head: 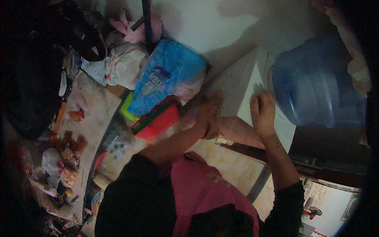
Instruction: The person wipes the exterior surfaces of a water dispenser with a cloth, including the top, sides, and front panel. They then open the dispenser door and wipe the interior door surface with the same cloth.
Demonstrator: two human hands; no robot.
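My right hand (263, 112) has curled fingers at the white face of what looks like a water dispenser (247, 89). Whether it grips anything there cannot be told. Behind that hand, a large translucent blue water bottle (308, 86) sits against the dispenser's far end. My left hand (208, 118) is in shadow by the dispenser's grey side, its fingers blurred, and its hold is unclear. To the left of it lie a red container with a dark green edge (158, 120) and a blue plastic package (171, 74). A pink apron (201, 186) covers my front.
Cluttered with bags and small packets, a cardboard-coloured surface (102, 118) runs down the left. White plastic bags (127, 65) and a pink bag (145, 31) are beyond it. A light green container (128, 108) is under the blue package. A dark pole (147, 23) stands at the top.
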